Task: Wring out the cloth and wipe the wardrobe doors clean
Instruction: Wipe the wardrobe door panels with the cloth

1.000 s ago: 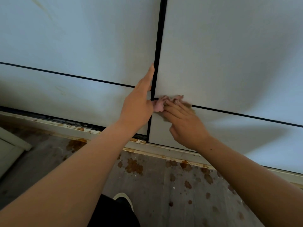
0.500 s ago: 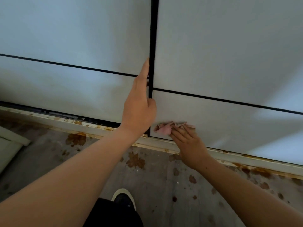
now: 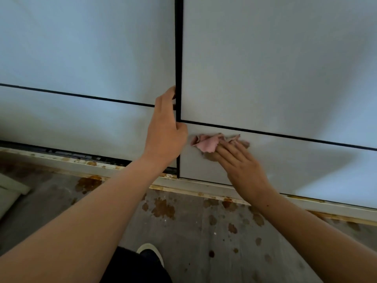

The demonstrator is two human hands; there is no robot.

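Your right hand (image 3: 242, 166) lies flat, fingers straight, pressing the cloth (image 3: 208, 142) against the right door (image 3: 275, 68) rather than clutching it. Your left hand (image 3: 165, 131) is clamped on that door's left edge, fingertips hooked into the dark gap beside the left door (image 3: 81, 48) and thumb on the front, which looks like a steadying hold. The cloth is bunched into a short wad whose long axis runs side to side, parallel to the dark groove (image 3: 285, 135) just above it. It sits on the lower panel, close to the door's left edge. Its left end is just beside your left thumb, seemingly not touching, and your right fingers cover its right end. So the right hand is the one on the cloth, with almost no room left toward the edge. I judge the open run lies rightward along the lower panel and down toward the bottom edge above the rail (image 3: 204, 184). Sweep away from the left hand, or you may knock the thumb. Below, the floor (image 3: 193, 242) is blotched brown.
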